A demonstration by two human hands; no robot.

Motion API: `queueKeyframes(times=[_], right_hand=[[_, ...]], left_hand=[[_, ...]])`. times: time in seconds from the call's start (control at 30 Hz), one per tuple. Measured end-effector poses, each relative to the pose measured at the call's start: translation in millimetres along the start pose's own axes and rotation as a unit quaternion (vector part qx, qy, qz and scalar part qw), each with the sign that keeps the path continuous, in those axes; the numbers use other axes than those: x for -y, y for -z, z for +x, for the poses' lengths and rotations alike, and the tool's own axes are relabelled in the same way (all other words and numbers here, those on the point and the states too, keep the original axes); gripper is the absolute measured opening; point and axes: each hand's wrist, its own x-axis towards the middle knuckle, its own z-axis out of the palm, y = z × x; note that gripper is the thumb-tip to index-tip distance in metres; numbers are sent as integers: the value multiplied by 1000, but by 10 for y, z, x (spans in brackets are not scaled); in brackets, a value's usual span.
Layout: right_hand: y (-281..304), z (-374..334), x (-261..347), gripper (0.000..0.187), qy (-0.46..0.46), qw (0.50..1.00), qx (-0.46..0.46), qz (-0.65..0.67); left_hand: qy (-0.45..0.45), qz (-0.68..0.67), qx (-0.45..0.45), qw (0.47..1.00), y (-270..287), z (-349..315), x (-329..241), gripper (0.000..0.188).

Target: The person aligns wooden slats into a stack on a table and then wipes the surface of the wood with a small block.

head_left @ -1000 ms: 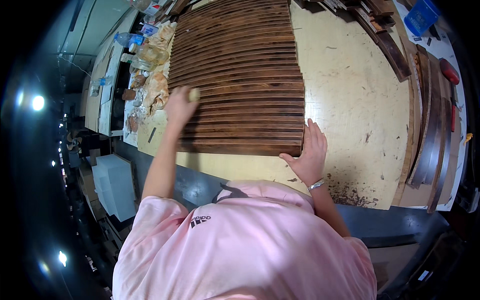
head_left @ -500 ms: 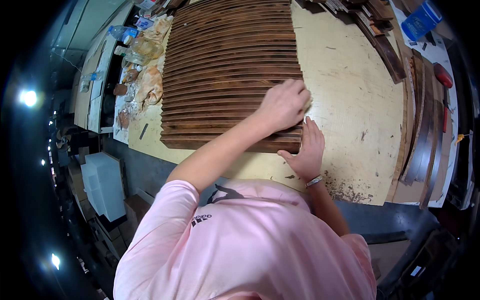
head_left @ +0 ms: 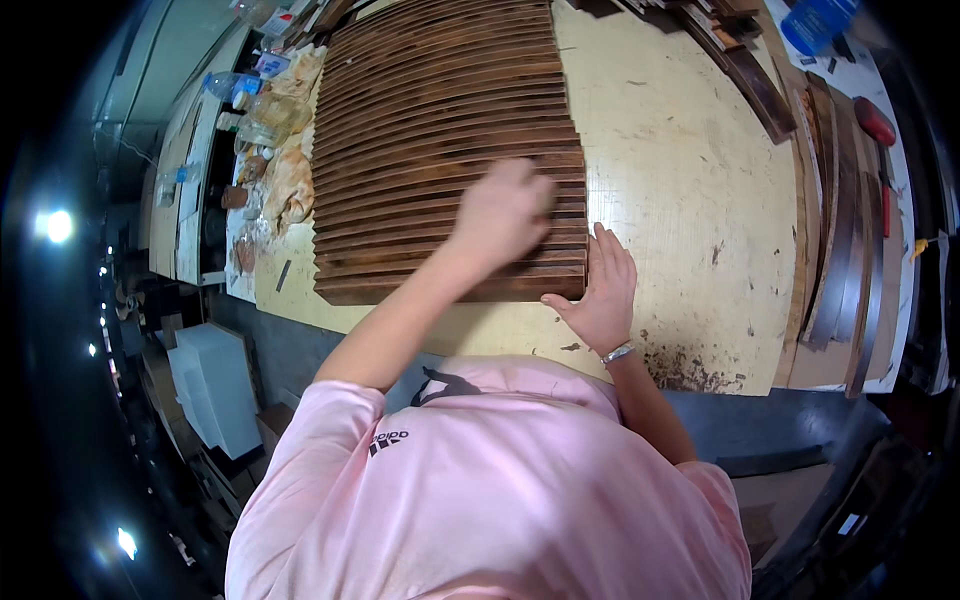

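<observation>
A block of dark brown wooden slats point(head_left: 440, 130) lies side by side on the pale work board, each slat running left to right. My left hand point(head_left: 505, 212) is closed, slightly blurred, over the slats near their right end. Its fingers wrap round a small yellowish piece point(head_left: 546, 196), mostly hidden; its kind does not show. At the near right corner of the slats my right hand point(head_left: 603, 290) lies open, fingers flat along the slat ends and thumb spread against the front slat.
Left of the slats are stained cloths point(head_left: 290, 185), a jar of yellowish liquid point(head_left: 268, 118) and plastic bottles point(head_left: 222, 84). At the right lie long wood strips point(head_left: 845, 230), a red-handled tool point(head_left: 874, 121) and a blue tub point(head_left: 815, 25). More dark wood pieces point(head_left: 752, 90) lie far right.
My left hand has slid left along the slats, from their right ends inward. My right hand stays at the corner. The whole view has shifted slightly.
</observation>
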Motion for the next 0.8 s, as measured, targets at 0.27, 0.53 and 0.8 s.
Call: queueKeyframes(times=[0.27, 0.53, 0.8], right_hand=[[4, 13, 42, 102, -12, 1000, 16, 0], [-8, -12, 20, 104, -11, 1000, 11, -16], [-18, -18, 2, 101, -3, 1000, 20, -18]], left_hand=[[-48, -44, -52, 996, -81, 116, -402, 23], [131, 102, -14, 986, 328, -484, 431, 38], [-59, -5, -18, 998, -173, 261, -249, 24]])
